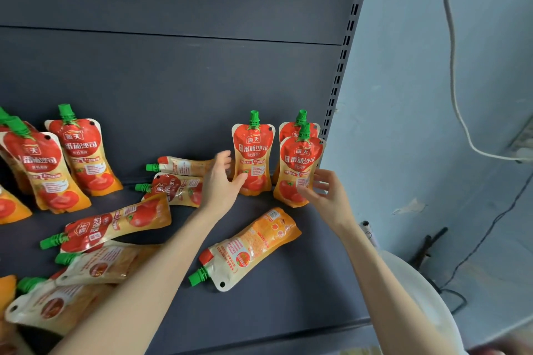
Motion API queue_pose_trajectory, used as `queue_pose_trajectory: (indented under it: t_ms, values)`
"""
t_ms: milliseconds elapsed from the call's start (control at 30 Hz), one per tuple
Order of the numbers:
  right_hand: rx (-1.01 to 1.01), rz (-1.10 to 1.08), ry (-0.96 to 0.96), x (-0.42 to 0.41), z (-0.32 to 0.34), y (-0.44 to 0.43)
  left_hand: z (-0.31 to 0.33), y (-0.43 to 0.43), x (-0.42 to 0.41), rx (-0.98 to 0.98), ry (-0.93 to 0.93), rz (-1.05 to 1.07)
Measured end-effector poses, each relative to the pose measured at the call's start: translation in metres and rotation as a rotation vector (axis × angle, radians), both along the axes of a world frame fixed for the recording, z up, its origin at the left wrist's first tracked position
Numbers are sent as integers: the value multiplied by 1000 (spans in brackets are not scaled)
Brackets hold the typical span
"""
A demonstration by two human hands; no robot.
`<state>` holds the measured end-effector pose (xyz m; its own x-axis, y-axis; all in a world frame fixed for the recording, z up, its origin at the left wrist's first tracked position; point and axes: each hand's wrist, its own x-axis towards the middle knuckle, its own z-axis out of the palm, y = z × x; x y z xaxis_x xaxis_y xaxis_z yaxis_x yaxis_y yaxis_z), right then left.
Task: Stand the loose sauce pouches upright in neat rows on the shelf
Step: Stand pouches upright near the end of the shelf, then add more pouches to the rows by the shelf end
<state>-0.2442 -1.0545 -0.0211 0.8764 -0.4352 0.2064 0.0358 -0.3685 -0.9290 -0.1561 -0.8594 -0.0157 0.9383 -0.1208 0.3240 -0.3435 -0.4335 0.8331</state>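
Note:
Red and orange sauce pouches with green caps sit on a dark grey shelf (288,291). My left hand (220,181) holds an upright pouch (255,153) by its lower left edge, thumb on the front. My right hand (326,193) pinches the front right upright pouch (300,164) at its lower right edge. Behind that one, another pouch (290,130) stands by the back panel. One pouch (253,245) lies flat between my forearms. Several more lie loose at the left (115,225), (177,189). Further upright ones stand at the far left (83,153).
A slotted shelf post (343,66) closes the shelf's right end, close to the right-hand pouches. Beyond it is a pale blue wall with a white cable (455,95). A white rounded object (418,282) sits below right. The shelf's front edge runs along the bottom.

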Motion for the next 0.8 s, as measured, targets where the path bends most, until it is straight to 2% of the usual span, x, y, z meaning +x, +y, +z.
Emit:
queue_pose_trajectory:
  t_ms: [133,267,367,467,533,667,800]
  values:
    - [-7,-51,-34,-23,-4,7,7,13,-30,83,-39,-16]
    - [-99,87,-31,-45,-9,26,4,41,-65,310,104,-165]
    - [-314,261,-11,-56,-13,47,-3,64,-88,554,209,-192]
    - [-593,375,62,-57,-20,63,-3,71,-102,770,159,-197]
    - [-705,408,115,-57,-21,68,3,71,-104,831,142,-205]
    - [-728,464,151,-60,-17,68,13,70,-103,756,257,-260]
    - [-656,444,68,-63,-19,71,17,81,-100,403,335,-275]
